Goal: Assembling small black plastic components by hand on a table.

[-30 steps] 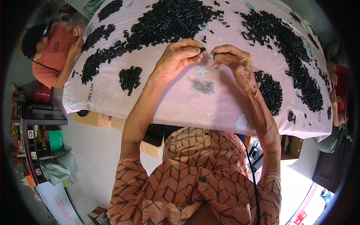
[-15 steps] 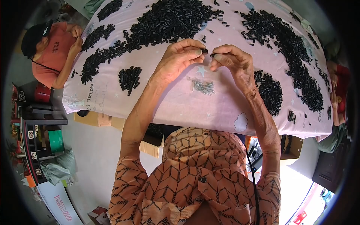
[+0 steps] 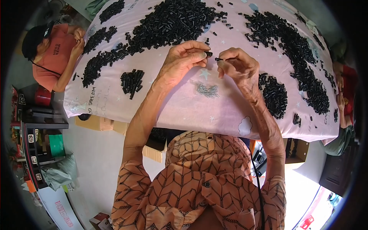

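Observation:
Over the middle of the pink cloth, my left hand [image 3: 184, 61] pinches a short black cylindrical part [image 3: 209, 54] between thumb and fingertips. Just to its right, my right hand [image 3: 241, 69] is closed on a thin black piece [image 3: 217, 59], whose tip points left toward that part. A small gap separates the two pieces. Beyond my left hand lies a big heap of similar black parts [image 3: 174, 21]. A smaller pile [image 3: 275, 96] sits right of my right wrist, and a neat bunch of longer black pieces [image 3: 132, 81] is left of my left forearm.
The pink cloth [image 3: 184, 115] covers a wide table. More black parts [image 3: 303, 57] spread along its right side. A person in an orange shirt [image 3: 57, 50] works at the left edge, another in red [image 3: 349, 92] at the right. Cardboard boxes [image 3: 96, 122] stand under the near edge.
My right hand has turned and its fingers have curled in more, so the thin piece now shows pointing left. My left hand has hardly moved.

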Demonstrator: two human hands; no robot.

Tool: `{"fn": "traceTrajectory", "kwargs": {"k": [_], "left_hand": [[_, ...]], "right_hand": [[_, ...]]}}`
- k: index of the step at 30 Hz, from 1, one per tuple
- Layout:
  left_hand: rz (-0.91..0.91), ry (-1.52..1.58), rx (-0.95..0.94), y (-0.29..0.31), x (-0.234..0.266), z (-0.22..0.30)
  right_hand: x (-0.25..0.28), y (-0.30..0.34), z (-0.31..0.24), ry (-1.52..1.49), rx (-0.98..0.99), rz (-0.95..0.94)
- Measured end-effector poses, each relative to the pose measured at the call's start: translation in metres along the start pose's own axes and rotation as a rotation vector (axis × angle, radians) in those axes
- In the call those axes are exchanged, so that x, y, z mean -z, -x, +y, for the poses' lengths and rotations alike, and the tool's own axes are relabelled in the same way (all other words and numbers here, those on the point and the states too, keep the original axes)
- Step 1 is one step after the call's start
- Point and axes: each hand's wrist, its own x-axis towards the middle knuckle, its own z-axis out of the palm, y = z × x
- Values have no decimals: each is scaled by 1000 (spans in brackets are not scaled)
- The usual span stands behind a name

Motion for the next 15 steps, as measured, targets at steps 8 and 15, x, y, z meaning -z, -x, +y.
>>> {"fn": "traceTrajectory", "kwargs": {"k": [8,15], "left_hand": [[-6,-100,1,2,-2,-1],[-3,-147,-5,3,-5,1]], "right_hand": [[-4,-2,3,109,151,55],[-3,-1,-1,201,170,37]]}}
